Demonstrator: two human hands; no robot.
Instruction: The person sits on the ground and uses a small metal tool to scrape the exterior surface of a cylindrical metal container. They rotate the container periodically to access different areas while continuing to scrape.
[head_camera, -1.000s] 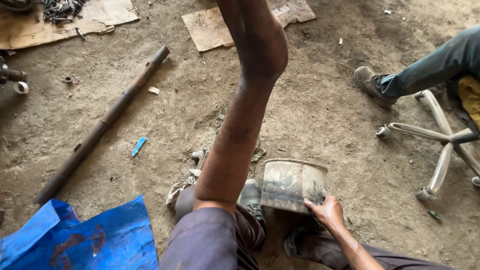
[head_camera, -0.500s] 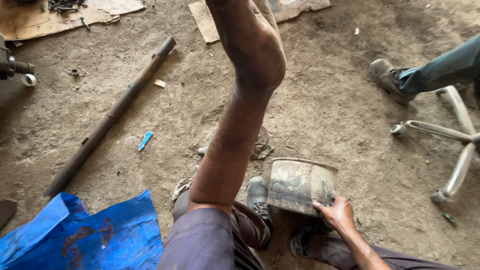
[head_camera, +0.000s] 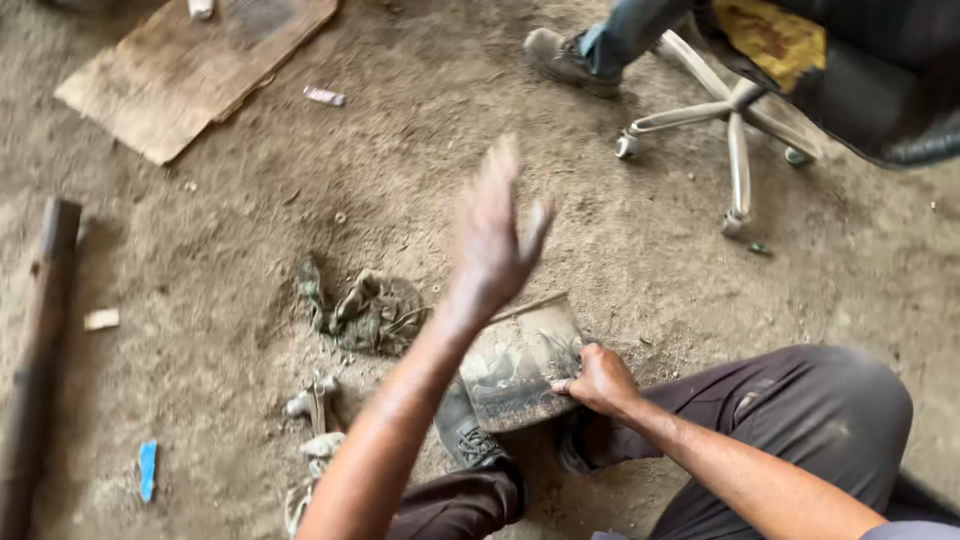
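dirty grey metal can (head_camera: 520, 370), grime-caked, tilted on its side, on the dirt floor between the person's feet

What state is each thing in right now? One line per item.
left hand: raised, open, blurred, holding nothing
right hand: gripping the can's rim
dirty metal can: tilted on the ground, held between the shoes
rag: crumpled on the dirt
pipe: lying flat
cardboard: flat on the ground
office chair: standing, another person's shoe beside its base
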